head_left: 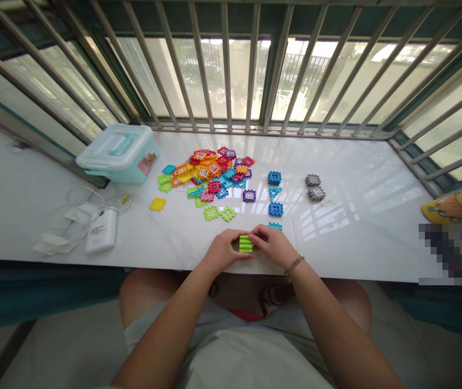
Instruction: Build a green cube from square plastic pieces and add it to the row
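Near the front edge of the white ledge, my left hand (231, 249) grips a stack of light green interlocking plastic tiles (245, 244) between thumb and fingers. My right hand (269, 246) is closed at the right side of the same stack, its fingertips touching the upper corner. Just beyond my right hand lies a light blue tile (274, 226), partly hidden by it. Farther back in the same column are a blue stack (275, 209), light blue triangle tiles (274, 194) and another blue stack (274, 178). Two loose green tiles (228, 214) lie ahead of my left hand.
A heap of mixed coloured tiles (210, 168) spreads behind my hands. Grey stacks (315, 193) stand to the right. At left are a lidded teal box (117, 154), a white power bank (101, 230) with cables, and a yellow tile (158, 204). Metal bars (226, 70) line the back.
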Tool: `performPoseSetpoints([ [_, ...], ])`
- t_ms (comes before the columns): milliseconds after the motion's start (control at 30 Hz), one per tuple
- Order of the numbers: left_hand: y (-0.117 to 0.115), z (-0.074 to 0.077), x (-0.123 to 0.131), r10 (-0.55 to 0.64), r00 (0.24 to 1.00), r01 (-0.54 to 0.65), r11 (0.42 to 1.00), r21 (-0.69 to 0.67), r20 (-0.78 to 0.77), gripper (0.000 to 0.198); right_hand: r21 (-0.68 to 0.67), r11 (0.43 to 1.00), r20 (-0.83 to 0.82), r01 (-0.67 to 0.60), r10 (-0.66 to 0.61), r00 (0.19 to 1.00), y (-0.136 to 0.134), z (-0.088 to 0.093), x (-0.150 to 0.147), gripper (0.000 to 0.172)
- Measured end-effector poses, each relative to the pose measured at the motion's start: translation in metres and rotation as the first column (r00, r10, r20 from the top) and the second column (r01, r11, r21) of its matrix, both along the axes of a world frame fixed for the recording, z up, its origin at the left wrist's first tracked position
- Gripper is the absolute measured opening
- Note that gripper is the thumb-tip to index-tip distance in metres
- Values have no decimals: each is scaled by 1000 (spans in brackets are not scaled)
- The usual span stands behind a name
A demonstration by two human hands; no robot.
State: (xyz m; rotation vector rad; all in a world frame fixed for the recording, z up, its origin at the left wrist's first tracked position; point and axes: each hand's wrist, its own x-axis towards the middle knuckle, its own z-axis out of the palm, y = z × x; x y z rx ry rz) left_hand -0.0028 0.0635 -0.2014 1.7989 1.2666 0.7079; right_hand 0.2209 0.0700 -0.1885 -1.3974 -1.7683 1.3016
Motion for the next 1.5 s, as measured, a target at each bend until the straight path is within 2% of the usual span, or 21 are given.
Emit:
performPoseSetpoints([
  [300, -1, 0, 1, 8, 1000, -7, 1000, 19, -12, 61, 56, 995, -5, 88, -88, 996, -9, -6, -6, 24],
  [433, -2, -1, 2, 3, 1000, -2, 999, 41, -21, 58, 88, 987, 38, 132, -136, 990, -14, 4, -9, 21],
  [533, -4, -1, 4, 7, 1000, -6, 997, 76, -12, 53, 123, 978, 139, 169, -185, 973, -22, 17, -17, 20],
  [667, -8, -1, 9, 34, 999, -33, 992, 120, -4, 46, 179, 968, 319, 175, -226, 920, -37, 34, -34, 27],
  [767, -12, -1, 13, 74, 997, -72, 986, 151, -11, 47, 257, 954, 461, 153, -260, 848, -44, 39, -48, 32],
  [867, -16, -3, 16, 116, 993, -114, 976, 183, -2, 52, 277, 950, 555, 145, -281, 783, -45, 41, -59, 28],
  [1033, -23, -6, 19, 150, 989, -145, 948, 282, 2, 50, 314, 941, 606, 128, -302, 735, -41, 42, -68, 19],
  [1167, -29, -7, 21, 172, 985, -155, 923, 351, -18, 45, 316, 942, 605, 116, -294, 740, -41, 39, -65, 13],
  [1267, -31, -8, 23, 165, 986, -145, 909, 390, -18, 42, 345, 931, 563, 122, -309, 766, -41, 36, -59, 15],
  [1367, -29, -8, 23, 132, 991, -125, 925, 359, 7, 40, 343, 928, 505, 147, -313, 804, -39, 34, -48, 20],
  [1400, -28, -7, 21, 102, 994, -105, 939, 327, 27, 44, 332, 931, 486, 156, -310, 817, -38, 33, -43, 21],
  [1500, -24, -2, 10, -27, 990, 3, 986, 165, 141, 73, 276, 946, 385, 172, -272, 882, -34, 32, -22, 26],
])
